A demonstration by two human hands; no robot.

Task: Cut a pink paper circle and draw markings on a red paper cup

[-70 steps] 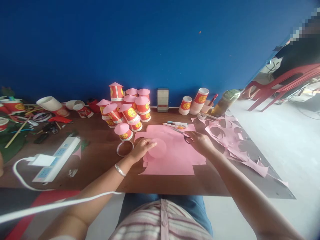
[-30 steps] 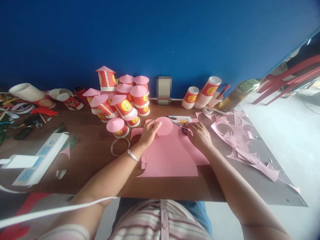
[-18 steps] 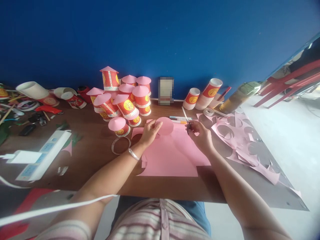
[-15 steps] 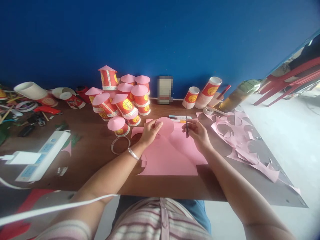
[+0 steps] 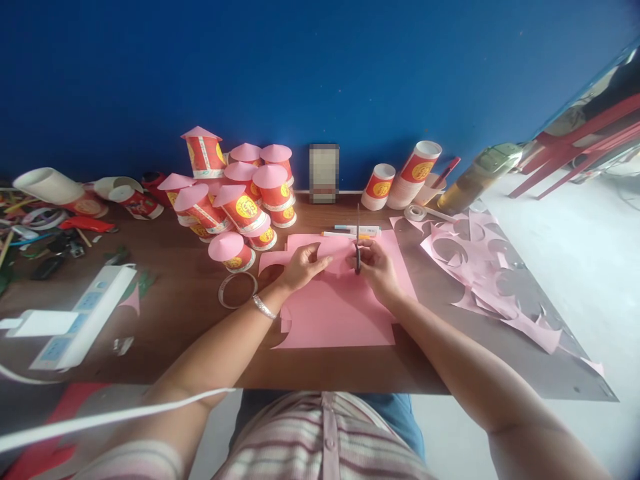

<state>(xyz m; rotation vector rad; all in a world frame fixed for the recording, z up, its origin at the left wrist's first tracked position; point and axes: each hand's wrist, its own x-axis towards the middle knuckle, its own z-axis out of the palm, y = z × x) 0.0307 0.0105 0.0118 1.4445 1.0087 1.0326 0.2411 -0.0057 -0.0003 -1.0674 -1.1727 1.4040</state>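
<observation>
Pinched between the thumb and fingers of my left hand [image 5: 306, 265] is a pink paper disc [image 5: 334, 253], raised above the desk. My right hand [image 5: 377, 268] grips a pair of scissors [image 5: 358, 250] by its dark handles, blades pointing away from me. The scissors are at the disc's right edge; whether the blades touch the paper I cannot tell. Beneath both hands lie pink paper sheets [image 5: 340, 320]. Two pens [image 5: 353, 233] rest just beyond the hands. Left of the sheets lies a pale ring [image 5: 237, 290].
Red paper cups with pink cone tops [image 5: 245, 207] are stacked at the back left. Stacked cups [image 5: 377, 188] and a bottle [image 5: 475, 180] stand at the back right. Pink paper offcuts [image 5: 480, 273] cover the right side. A white power strip [image 5: 90, 313] lies left.
My right hand has brought the scissors leftward to the disc's right edge. The disc has shifted slightly right in my left hand and changed its tilt. The view has turned a little.
</observation>
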